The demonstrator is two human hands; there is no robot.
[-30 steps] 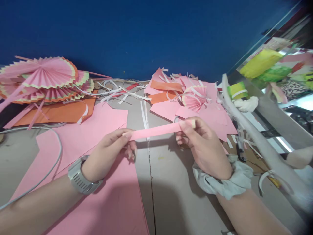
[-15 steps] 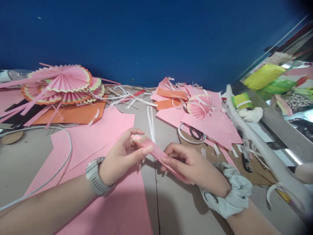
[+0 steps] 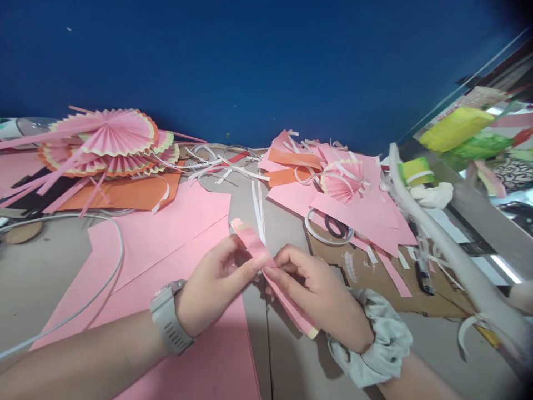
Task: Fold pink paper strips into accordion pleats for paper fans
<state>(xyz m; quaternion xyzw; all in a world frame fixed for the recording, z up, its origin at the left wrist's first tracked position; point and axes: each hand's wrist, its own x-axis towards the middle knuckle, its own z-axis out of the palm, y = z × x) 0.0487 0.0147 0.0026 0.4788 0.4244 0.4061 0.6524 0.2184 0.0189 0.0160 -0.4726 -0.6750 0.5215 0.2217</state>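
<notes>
A narrow folded strip of pink paper [image 3: 251, 240] with pale yellow ends slants between my hands, above the grey table. My left hand [image 3: 219, 278], with a grey watch at the wrist, pinches it near the middle between thumb and fingers. Close beside, my right hand [image 3: 314, 289], a pale scrunchie at its wrist, grips the strip's lower half. Fingertips behind the strip are partly hidden. Large pink paper sheets [image 3: 187, 350] lie under and beside my left forearm.
Pleated pink paper rosettes [image 3: 120, 133] are piled at back left on orange paper [image 3: 120, 191]. Pink scraps [image 3: 358, 214], black-handled scissors [image 3: 334, 226] and a cutter [image 3: 423, 272] lie right, partly on cardboard [image 3: 375, 289]. A white cable [image 3: 122, 244] loops left; a blue wall [image 3: 266, 72] stands behind.
Both hands have come closer together along the strip. The strip now slants more steeply, and its pale lower end shows below my right hand.
</notes>
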